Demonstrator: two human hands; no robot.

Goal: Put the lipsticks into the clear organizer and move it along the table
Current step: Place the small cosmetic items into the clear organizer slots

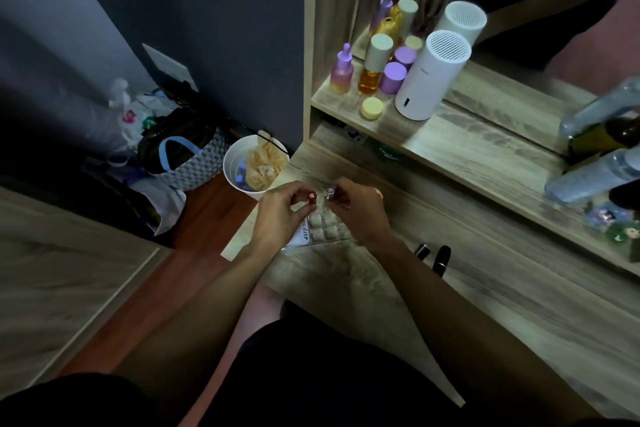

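Left hand [277,210] pinches a red-capped lipstick [311,196] at the fingertips; right hand [358,208] pinches a clear-capped lipstick [329,191] the same way. Both tubes are upright, close together, apart from each other. Directly under the two hands: the clear organizer [323,227], gridded cells, sitting at the table [485,288] corner. Two black lipsticks [434,255] lie on the table, right of the right wrist.

Risk, as judged: cells look narrow, so a tilted tube may catch a divider and tip. The organizer sits near the edge; a nudge could send it off toward the white bin [242,166] beyond the left hand.
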